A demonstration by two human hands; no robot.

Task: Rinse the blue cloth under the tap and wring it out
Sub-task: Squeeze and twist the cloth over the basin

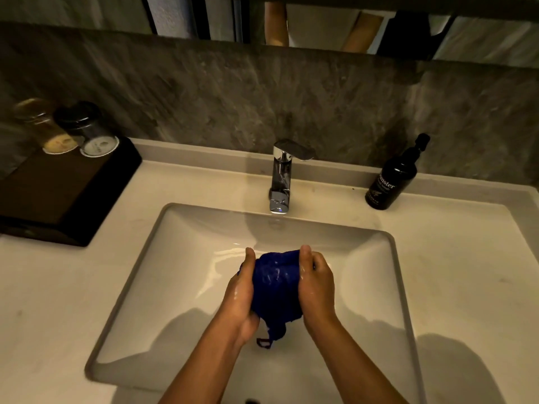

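Note:
A wet, bunched blue cloth (276,284) is held over the middle of the white sink basin (163,287). My left hand (241,293) presses its left side and my right hand (315,282) presses its right side, thumbs on top. A small loop hangs from the cloth's lower end. The chrome tap (281,176) stands behind the basin, its spout above and beyond the cloth. I cannot tell whether water runs from it. Both hands look wet.
A dark pump bottle (393,176) stands on the counter right of the tap. At the back left, a dark tray (58,193) carries two lidded jars (87,132). A stone backsplash and a mirror edge rise behind the counter.

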